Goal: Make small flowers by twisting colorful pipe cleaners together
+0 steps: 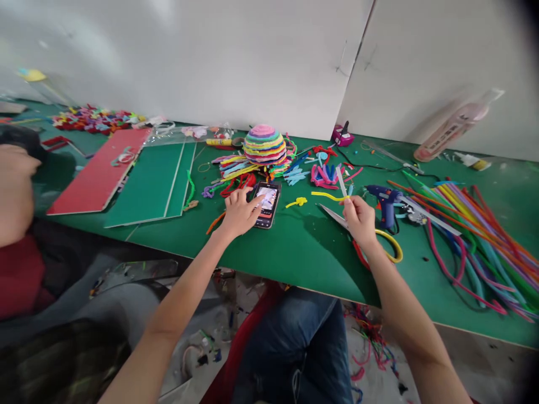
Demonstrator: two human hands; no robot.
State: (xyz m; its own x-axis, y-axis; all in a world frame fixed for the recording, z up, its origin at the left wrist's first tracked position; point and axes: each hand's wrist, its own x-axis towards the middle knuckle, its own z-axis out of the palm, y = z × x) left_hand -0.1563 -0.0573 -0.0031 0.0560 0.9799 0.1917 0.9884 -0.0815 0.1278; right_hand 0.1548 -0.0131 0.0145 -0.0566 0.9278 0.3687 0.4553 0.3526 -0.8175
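Directions are given from the phone, with twelve o'clock toward the wall. The pale wall [210, 62] stands behind the green table [307, 258]. At nine o'clock, at the edge of the view, there is another person's bare arm [14, 193], which is blurred. On the same side lie two flat boards: the green board [147, 179] is the nearer one, and just beyond it is the red board [96, 177].

At three o'clock, far from the phone, a loose bundle of fuzzy wires [484, 224] is spread in many colours. At about two o'clock, the pink bottle [452, 132] stands tilted near the wall. At twelve o'clock there is a striped dome [264, 147], wound in coloured rings.

The scissors [334, 216] lie at three o'clock, partly under the right hand, and the blue glue gun [384, 196] is just beyond that hand.

The two hands are well apart from each other. The left hand [242, 213] has its fingers loosely spread over the left side of the phone [270, 216], which lies flat with its screen lit; I cannot tell if the fingertips press the glass. The right hand [360, 219] pinches together a yellow wire [326, 194], pointing toward nine o'clock, and a pale thin stick [341, 182], pointing toward eleven. Between the hands lies a small yellow knot [297, 202].
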